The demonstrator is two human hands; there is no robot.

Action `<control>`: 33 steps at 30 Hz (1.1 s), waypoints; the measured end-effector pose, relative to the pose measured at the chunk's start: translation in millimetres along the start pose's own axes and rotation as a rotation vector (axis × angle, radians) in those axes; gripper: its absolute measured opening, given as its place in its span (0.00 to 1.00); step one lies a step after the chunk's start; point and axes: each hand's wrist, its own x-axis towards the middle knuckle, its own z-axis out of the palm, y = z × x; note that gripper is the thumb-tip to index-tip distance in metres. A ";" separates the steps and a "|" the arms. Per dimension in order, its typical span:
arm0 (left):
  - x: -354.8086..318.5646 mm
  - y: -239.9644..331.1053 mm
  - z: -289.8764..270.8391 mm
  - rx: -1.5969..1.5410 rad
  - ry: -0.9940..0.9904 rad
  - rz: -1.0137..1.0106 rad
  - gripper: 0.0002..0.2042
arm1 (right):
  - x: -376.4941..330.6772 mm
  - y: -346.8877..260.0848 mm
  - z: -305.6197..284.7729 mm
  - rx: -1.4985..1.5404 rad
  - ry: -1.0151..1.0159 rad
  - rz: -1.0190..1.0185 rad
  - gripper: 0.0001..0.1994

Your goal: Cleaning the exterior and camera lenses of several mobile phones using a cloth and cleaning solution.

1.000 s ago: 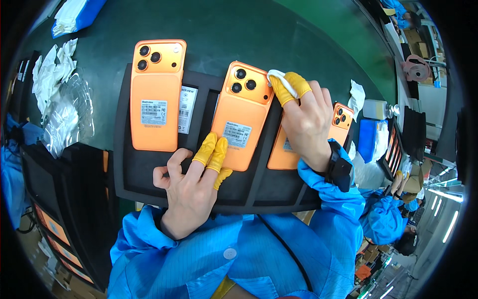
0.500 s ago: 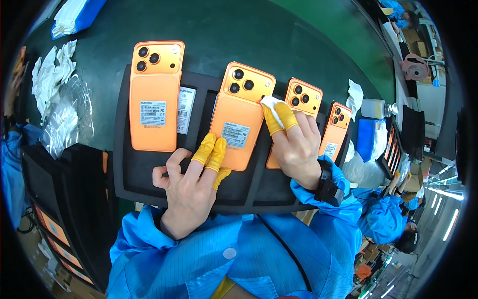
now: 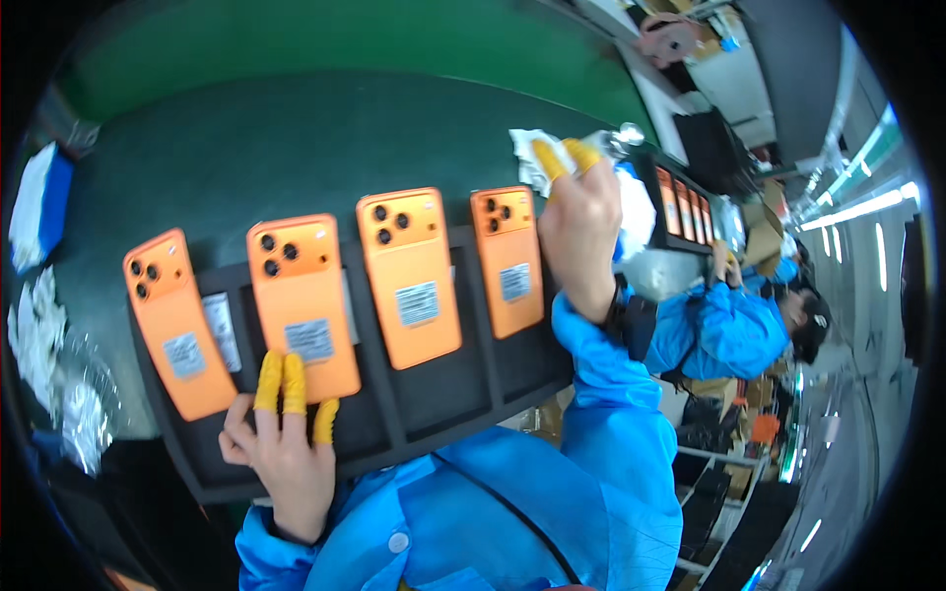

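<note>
My left hand [image 3: 291, 433], with yellow finger cots, rests two fingers on the lower back of an orange phone [image 3: 305, 258], its thumb at the phone's bottom edge. The phone lies camera side up, second from the left, with a pale label. Far right, my right hand [image 3: 581, 222] reaches past the row. White cloth [image 3: 564, 152] shows between its yellow-covered fingers, beside a crumpled white wipe [image 3: 525, 150] and a bottle with a shiny top [image 3: 629, 135]. Other orange phones lie at far left [image 3: 172, 305], centre right [image 3: 412, 271] and right [image 3: 510, 246].
The phones lie across a black compartment tray [image 3: 434, 379] on a dark green table [image 3: 296, 128]. Left are a blue box of white wipes [image 3: 47, 207] and clear plastic [image 3: 87, 424]. A second tray [image 3: 680, 231] of phones and a co-worker in blue [image 3: 714, 320] are at right.
My right hand has left the phones and moved far right to the bottle and wipe. The view has turned and shifted right. My left hand remains at the second phone.
</note>
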 end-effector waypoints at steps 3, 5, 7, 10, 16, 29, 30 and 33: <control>-0.4 -0.2 5.9 0.006 0.019 0.054 0.24 | -11.9 89.4 -0.5 -0.330 0.005 0.205 0.09; 1.3 -1.6 6.2 -0.007 0.037 0.081 0.23 | -29.0 132.9 5.3 -0.405 -0.053 0.306 0.11; 5.0 -3.4 -3.0 -0.052 0.030 0.083 0.22 | -41.3 156.7 9.1 -0.387 -0.041 0.299 0.12; 10.3 -24.4 -19.0 0.062 0.111 -0.040 0.23 | -43.4 162.5 27.0 -0.298 -0.015 0.283 0.13; 7.4 -82.2 -20.4 0.129 0.247 -0.279 0.32 | -43.4 156.4 20.5 -0.354 -0.208 0.284 0.19; -16.0 -70.6 -22.2 -0.054 0.122 -0.349 0.39 | 61.9 -141.1 22.0 0.529 -0.112 -0.574 0.15; -14.3 -70.0 -22.5 -0.034 0.116 -0.343 0.38 | 70.6 -164.9 22.8 0.570 -0.125 -0.605 0.15; -11.5 -66.5 -28.0 0.011 0.113 -0.318 0.38 | 85.7 -213.4 42.2 0.685 -0.045 -0.730 0.16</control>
